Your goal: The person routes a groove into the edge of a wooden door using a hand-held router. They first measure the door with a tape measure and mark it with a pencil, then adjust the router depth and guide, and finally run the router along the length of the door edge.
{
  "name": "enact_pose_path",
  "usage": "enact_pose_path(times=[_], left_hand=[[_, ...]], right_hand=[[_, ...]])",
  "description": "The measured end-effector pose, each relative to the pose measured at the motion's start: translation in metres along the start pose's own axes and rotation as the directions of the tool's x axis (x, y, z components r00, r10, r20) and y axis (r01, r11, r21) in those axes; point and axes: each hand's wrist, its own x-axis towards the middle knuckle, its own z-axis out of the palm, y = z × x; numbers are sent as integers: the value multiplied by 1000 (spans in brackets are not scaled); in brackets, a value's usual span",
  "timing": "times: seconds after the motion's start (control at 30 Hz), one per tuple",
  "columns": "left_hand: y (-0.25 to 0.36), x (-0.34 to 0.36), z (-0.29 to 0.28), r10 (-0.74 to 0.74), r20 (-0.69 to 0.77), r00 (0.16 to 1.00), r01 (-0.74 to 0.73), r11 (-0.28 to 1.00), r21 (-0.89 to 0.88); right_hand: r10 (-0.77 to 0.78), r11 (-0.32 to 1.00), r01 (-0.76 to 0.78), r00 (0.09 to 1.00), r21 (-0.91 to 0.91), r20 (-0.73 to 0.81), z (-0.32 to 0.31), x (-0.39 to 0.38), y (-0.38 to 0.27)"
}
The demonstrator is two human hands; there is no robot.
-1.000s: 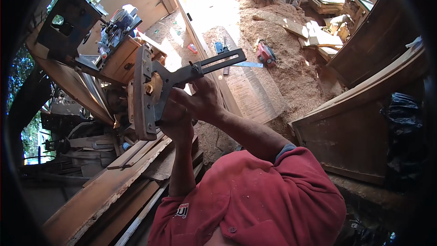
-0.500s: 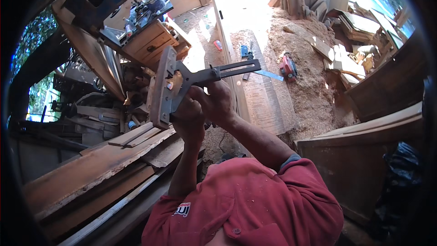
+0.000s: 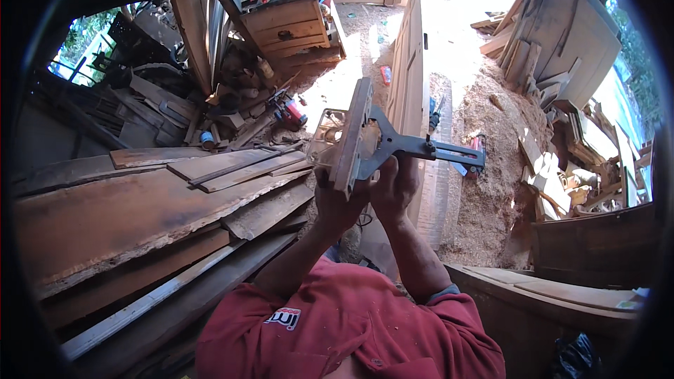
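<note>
Held up in front of my chest is a router edge guide (image 3: 393, 146), with a dark slotted metal arm pointing right and a wooden fence strip (image 3: 356, 133) along its left side. A clear plastic base plate (image 3: 321, 159) shows just left of the strip. My left hand (image 3: 338, 200) is closed below the plate and fence; what its fingers grip there is mostly hidden. My right hand (image 3: 395, 186) is closed at the underside of the metal arm, thumb and fingers against it.
Stacked boards (image 3: 140, 203) lie at the left. A long wooden panel (image 3: 408, 56) stands on edge ahead. Red power tools rest on the floor, one at left (image 3: 288, 112), another at right (image 3: 477, 146) on sawdust (image 3: 491, 105). Wood scraps (image 3: 554, 182) pile up at right; a wooden cabinet (image 3: 284, 24) stands behind.
The view has turned left. In it, the edge guide and both hands sit farther right and lower, with the guide's arm now sloping slightly down to the right. The clear base plate has come into sight.
</note>
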Motion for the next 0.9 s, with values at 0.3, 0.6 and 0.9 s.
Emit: enact_pose_path(times=[0.3,0.6,0.9], left_hand=[[-90,70,-5,-39,286,957,13,996,94],[-103,82,14,-35,486,873,49,999,-16],[-78,103,-2,-256,437,862,413,855,-313]], right_hand=[[37,968,-51,998,245,60,77,53,24],[-166,932,113,978,-344,-127,91,73,3],[207,972,-205,978,119,-4,39,55,2]])
